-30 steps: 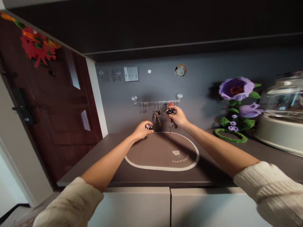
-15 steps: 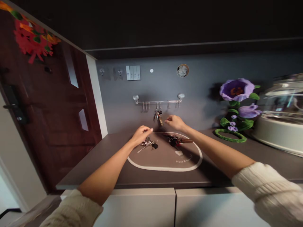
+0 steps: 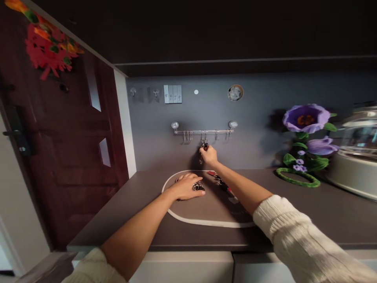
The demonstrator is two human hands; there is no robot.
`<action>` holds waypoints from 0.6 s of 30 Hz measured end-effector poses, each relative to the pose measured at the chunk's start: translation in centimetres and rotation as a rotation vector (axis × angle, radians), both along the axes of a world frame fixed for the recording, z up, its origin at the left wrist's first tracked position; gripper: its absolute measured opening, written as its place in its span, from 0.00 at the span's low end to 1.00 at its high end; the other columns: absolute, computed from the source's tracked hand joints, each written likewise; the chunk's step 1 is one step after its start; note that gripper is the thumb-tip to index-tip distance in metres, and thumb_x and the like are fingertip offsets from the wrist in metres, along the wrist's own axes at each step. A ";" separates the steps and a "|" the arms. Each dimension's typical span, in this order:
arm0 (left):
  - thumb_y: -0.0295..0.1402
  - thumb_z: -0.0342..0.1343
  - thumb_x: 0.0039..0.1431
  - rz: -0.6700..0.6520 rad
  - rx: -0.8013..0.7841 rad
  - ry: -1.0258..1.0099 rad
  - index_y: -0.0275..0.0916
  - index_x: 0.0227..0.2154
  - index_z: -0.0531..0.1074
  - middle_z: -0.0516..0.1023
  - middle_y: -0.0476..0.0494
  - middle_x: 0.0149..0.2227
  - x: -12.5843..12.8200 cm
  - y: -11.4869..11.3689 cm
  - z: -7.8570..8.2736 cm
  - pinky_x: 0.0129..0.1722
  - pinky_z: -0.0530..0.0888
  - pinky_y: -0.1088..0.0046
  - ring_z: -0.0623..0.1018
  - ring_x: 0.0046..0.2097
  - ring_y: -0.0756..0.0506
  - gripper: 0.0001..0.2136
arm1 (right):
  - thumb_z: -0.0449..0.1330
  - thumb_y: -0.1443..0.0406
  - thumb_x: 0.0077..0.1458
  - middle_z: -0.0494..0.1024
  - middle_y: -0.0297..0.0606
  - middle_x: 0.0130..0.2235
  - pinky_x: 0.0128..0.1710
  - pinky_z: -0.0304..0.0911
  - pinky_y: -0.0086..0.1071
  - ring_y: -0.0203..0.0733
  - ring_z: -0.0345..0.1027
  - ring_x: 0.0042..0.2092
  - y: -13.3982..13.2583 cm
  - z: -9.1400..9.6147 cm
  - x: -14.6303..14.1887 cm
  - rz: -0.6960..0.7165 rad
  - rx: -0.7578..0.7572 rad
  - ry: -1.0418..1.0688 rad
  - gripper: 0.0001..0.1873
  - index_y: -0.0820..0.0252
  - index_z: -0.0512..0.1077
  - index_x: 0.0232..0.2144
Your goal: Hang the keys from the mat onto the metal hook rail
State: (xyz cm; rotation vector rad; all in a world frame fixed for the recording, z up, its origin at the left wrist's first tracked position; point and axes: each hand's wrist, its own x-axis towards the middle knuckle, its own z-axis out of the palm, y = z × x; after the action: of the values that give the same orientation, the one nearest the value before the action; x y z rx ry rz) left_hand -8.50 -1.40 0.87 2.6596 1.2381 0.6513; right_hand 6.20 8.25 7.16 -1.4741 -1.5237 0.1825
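My right hand (image 3: 209,155) is closed around a bunch of keys (image 3: 204,145) that hangs from a hook on the clear wall rail (image 3: 203,132). Part of that bunch is hidden by the fingers. Down on the brown mat (image 3: 194,212), my left hand (image 3: 187,186) lies over a second bunch of keys (image 3: 198,186), thumb and fingers apart on either side of it. A third bunch of keys (image 3: 222,184), with a red piece among it, rests on the mat below my right forearm, which covers some of it.
A purple flower ornament (image 3: 306,120) stands on the right, beside a domed appliance (image 3: 356,169). Wall switches (image 3: 172,94) and a round hole (image 3: 235,93) are above the rail. A dark shelf (image 3: 206,35) overhangs the counter (image 3: 118,212). The door (image 3: 73,157) is on the left.
My right hand has moved left onto the hanging keys and closed on them. My left hand has come down over the bunch on the mat. The view has shifted slightly.
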 end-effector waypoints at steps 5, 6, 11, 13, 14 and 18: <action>0.51 0.50 0.47 -0.041 0.042 -0.028 0.46 0.51 0.64 0.67 0.42 0.52 0.1 0.3 -0.3 0.53 0.59 0.61 0.64 0.54 0.39 0.28 | 0.50 0.62 0.49 0.75 0.44 0.34 0.37 0.60 0.29 0.42 0.69 0.36 -1.5 1.7 0.5 -0.004 0.078 0.040 0.11 0.62 0.66 0.32; 0.51 0.50 0.48 -0.042 0.041 -0.015 0.46 0.51 0.64 0.67 0.42 0.52 0.1 0.3 -0.4 0.52 0.59 0.61 0.64 0.54 0.39 0.28 | 0.50 0.62 0.50 0.75 0.44 0.34 0.37 0.60 0.30 0.42 0.69 0.36 -1.5 2.3 0.5 -0.005 0.090 0.042 0.11 0.63 0.66 0.32; 0.53 0.48 0.48 -0.027 0.047 0.009 0.45 0.52 0.63 0.66 0.41 0.53 0.0 0.2 -0.1 0.54 0.57 0.60 0.63 0.56 0.38 0.29 | 0.50 0.63 0.50 0.74 0.43 0.32 0.35 0.61 0.30 0.40 0.69 0.33 -1.0 5.3 0.0 0.042 0.138 0.056 0.11 0.63 0.66 0.34; 0.53 0.47 0.49 0.007 0.075 -0.007 0.45 0.51 0.64 0.66 0.41 0.53 -0.1 0.1 0.3 0.54 0.56 0.61 0.63 0.55 0.39 0.28 | 0.50 0.63 0.50 0.74 0.40 0.30 0.31 0.62 0.29 0.37 0.68 0.27 -1.4 5.9 0.0 0.104 0.125 0.076 0.10 0.63 0.65 0.35; 0.53 0.45 0.50 0.037 0.096 -0.017 0.45 0.51 0.64 0.66 0.41 0.53 -0.2 0.0 0.5 0.54 0.56 0.61 0.63 0.55 0.40 0.27 | 0.50 0.64 0.50 0.74 0.38 0.29 0.29 0.61 0.28 0.36 0.67 0.25 -1.8 5.9 0.1 0.131 0.108 0.077 0.10 0.62 0.65 0.35; 0.48 0.41 0.56 0.169 0.181 -0.112 0.43 0.43 0.70 0.71 0.42 0.47 -0.5 -0.1 1.4 0.52 0.58 0.61 0.67 0.50 0.42 0.21 | 0.52 0.68 0.46 0.73 0.35 0.25 0.28 0.61 0.28 0.35 0.66 0.24 -4.1 4.0 1.6 0.232 -0.037 -0.006 0.10 0.63 0.66 0.34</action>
State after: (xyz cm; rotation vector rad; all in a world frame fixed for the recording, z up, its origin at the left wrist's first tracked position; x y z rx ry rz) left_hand -8.99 -1.49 2.28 2.6332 1.4467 0.9677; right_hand 7.81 4.20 11.13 -1.3248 -1.7027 0.3454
